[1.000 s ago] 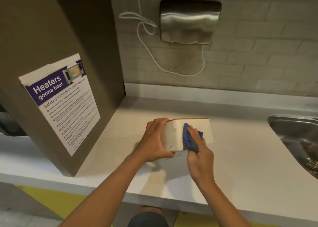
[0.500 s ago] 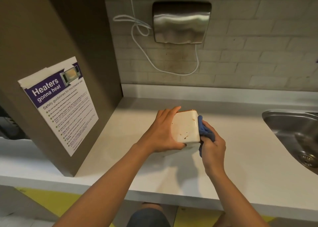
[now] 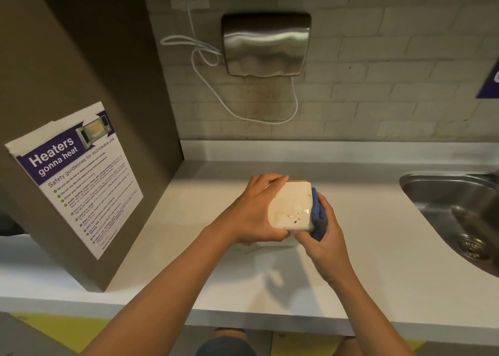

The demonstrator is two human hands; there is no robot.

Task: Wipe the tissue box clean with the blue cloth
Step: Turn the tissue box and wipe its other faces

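I see the cream, rounded-corner rigid tissue box point(image 3: 290, 207) held off the pale grey worktop point(image 3: 378, 234) at centre frame, one broad face turned toward the camera. That face carries brown specks and a wet sheen near its lower edge. My left hand point(image 3: 256, 215) grasps the box from the left side, fingers wrapped over the top edge and thumb under the lower corner. My right hand point(image 3: 322, 237) is clenched around the bunched blue cloth point(image 3: 317, 218), which presses against the right side of the box. I judge the box light and stiff, probably hard plastic with a thin wooden lid edge visible at the top; the damp face will likely be slippery. Take hold across the two opposite narrow sides, clear of the wet zone, and keep the grip firm while the cloth passes over the speckled face. The cloth is soft and conforms to corners. A steel sink point(image 3: 453, 215) sits at right of frame, a brushed-metal hand dryer point(image 3: 266, 44) at upper centre.
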